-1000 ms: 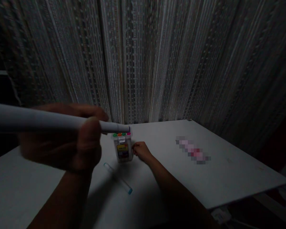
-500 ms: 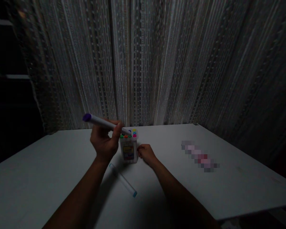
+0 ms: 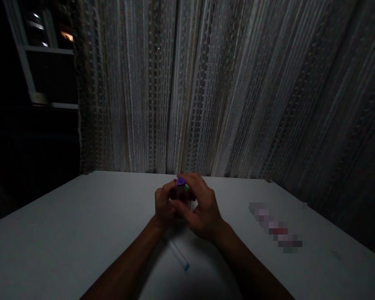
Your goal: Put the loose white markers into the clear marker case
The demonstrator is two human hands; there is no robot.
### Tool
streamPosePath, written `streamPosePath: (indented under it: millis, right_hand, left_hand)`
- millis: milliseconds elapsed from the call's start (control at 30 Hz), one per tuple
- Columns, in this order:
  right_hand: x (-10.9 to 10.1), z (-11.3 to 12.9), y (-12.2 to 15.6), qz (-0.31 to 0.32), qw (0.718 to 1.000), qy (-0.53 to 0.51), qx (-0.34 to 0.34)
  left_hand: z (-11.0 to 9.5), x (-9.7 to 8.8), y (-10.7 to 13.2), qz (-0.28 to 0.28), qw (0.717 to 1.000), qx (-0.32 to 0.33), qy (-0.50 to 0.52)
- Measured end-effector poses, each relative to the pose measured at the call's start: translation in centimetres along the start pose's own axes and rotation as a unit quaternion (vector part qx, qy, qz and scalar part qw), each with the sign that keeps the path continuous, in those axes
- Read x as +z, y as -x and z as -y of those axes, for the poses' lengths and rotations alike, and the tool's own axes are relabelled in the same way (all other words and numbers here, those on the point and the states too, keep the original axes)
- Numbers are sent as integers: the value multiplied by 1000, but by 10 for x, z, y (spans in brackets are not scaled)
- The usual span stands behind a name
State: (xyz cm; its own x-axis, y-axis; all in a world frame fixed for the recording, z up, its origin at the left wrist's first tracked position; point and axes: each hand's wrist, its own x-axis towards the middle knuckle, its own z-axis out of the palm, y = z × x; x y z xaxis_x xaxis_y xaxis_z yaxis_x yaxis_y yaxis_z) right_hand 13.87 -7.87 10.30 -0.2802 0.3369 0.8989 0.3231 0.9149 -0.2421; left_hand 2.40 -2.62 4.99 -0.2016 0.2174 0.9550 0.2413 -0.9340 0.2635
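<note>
Purple-capped marker (image 3: 181, 181) stands upright at top of plastic marker case (image 3: 181, 195), approx. mid-table; case mostly hidden by both hands, only red & green caps show beside purple one. Can't tell how far marker sits in case, nor which slot. L hand (image 3: 164, 207) closed around L side of case, fingers (image 3: 168, 192) pressed against it. R hand (image 3: 203, 207) also closed, curled over top & R side, fingers (image 3: 190, 179) just beside purple cap. Both hands touching each other at case, wrists angled inward, grip firm by look; exact finger contact on marker vs case unclear. Loose marker (image 3: 176, 253), pale barrel, blue end, lies flat & diagonal on white tabletop (image 3: 65, 216), just below hands, upper end in hand shadow. Pixelated object (image 3: 276, 225) lies on R side of table, well apart from hands; too blurred to ID. Hanging string curtain (image 3: 206, 91) runs behind far table edge. Dark window (image 3: 46, 54) at upper L, few lights showing through.
</note>
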Motion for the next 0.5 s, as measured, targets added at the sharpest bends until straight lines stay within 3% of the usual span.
streamPosePath:
  millis: [100,200,300,400,500]
  right_hand:
    - [-10,-3,-18,50,998,17,12]
    - [-24,-20,-38,10,995,-36,96]
    - [-32,-39,-57,-50,982,-84,160]
    - [-29,-57,-66,-49,980,-61,182]
    - [-19,-71,-63,-23,977,-43,207]
  left_hand:
    - [-7,1,-7,31,994,61,-81]
    - [-5,-1,-13,93,988,48,-116]
    - [9,-5,-11,80,989,-2,-125]
    - [28,-9,0,42,985,-87,-146]
    - [42,-10,16,90,976,-153,-128]
